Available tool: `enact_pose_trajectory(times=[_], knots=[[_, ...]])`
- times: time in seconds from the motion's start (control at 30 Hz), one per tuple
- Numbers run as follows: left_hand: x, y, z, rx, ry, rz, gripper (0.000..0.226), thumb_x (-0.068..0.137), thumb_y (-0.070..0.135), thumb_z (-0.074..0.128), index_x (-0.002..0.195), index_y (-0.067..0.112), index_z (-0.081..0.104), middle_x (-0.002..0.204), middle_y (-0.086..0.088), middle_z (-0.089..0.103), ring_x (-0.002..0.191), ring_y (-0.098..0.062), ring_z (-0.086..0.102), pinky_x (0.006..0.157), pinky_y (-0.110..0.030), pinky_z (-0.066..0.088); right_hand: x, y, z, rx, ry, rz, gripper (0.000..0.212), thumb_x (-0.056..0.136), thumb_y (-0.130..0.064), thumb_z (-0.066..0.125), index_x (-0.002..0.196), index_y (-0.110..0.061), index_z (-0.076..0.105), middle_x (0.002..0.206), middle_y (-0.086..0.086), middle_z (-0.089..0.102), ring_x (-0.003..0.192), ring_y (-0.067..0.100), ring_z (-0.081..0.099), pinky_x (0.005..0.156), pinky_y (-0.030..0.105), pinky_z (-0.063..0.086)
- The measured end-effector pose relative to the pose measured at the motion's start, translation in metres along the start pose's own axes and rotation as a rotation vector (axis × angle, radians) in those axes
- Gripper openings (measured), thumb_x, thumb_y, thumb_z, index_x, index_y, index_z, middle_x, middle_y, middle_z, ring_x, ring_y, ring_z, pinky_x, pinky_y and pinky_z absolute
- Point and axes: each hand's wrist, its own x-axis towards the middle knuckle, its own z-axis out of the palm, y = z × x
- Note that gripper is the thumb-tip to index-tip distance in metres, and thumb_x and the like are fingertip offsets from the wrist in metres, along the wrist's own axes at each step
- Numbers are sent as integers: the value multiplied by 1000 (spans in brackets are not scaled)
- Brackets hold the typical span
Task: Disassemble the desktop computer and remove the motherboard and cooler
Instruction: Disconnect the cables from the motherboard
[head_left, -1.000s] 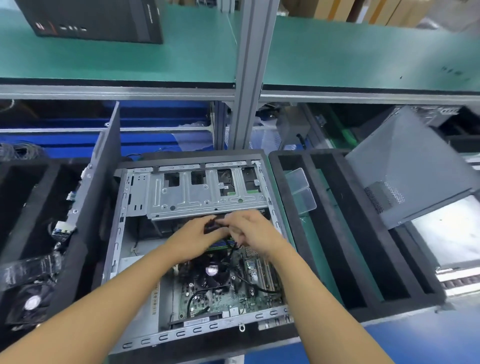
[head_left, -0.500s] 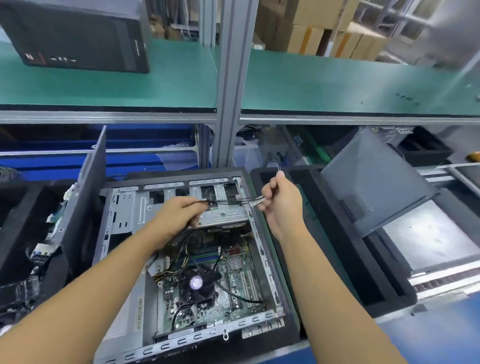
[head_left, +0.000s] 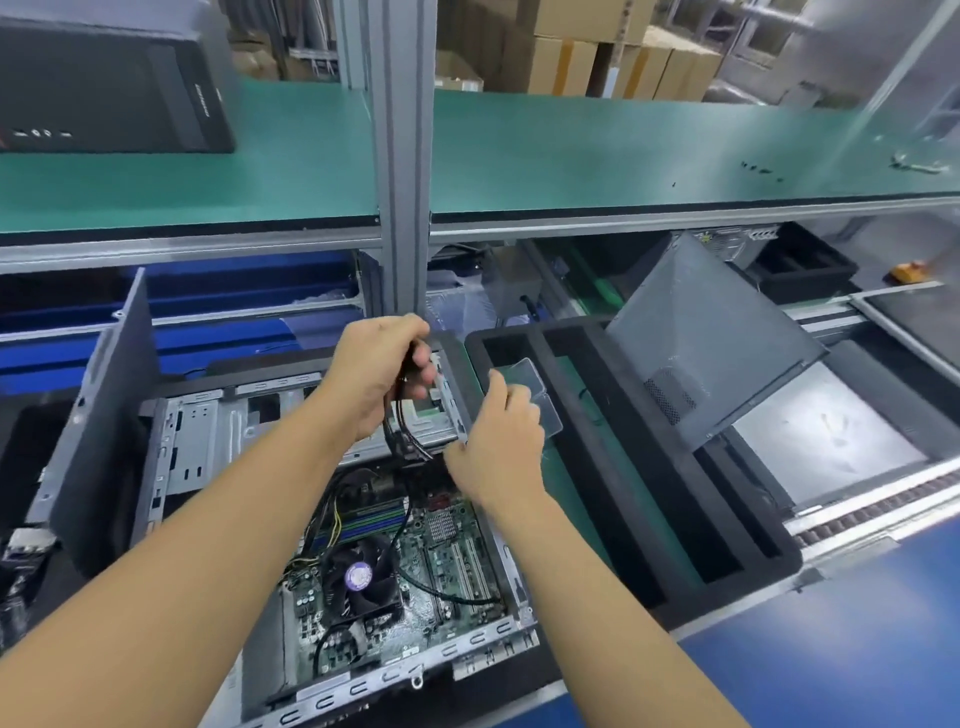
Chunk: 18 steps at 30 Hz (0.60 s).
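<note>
Head view: left hand (head_left: 374, 374) gripped black cables (head_left: 401, 440) above the stamped-steel drive cage (head_left: 218, 431), at the far right corner of the open case (head_left: 156, 467). Right hand (head_left: 501, 441) hovered at the right rim, fingers curled; its grip could not be told. Green motherboard (head_left: 452, 545) and round black cooler (head_left: 358, 577) lay inside, beside a slotted foam tray (head_left: 748, 566).

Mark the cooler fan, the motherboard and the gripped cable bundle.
cooler fan (head_left: 359, 576): head view, purple hub sticker.
motherboard (head_left: 467, 566): head view, on its expansion slots.
cable bundle (head_left: 399, 428): head view, midway along the black wires.
</note>
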Motion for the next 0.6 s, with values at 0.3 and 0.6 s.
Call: enact_pose_trajectory(times=[0.3,0.6], knots=[[29,44,68,-420,156,66,21,85,11,51,68,19,41,54,4,43,44,-14,38,37,-20,15,-6,32,-21,682,-143,-351,19,101,-49,42,84,-40,42,70,0,53,61,19,48,60,39,40],[60,-37,159,211,-57,156,38,96,49,46,89,23,72,83,6,61,79,-12,54,75,-29,41,49,140,-61,908,-131,248,21,102,-26,42,95,-12,55,63,-9,43,48,9,32,47,25,26]])
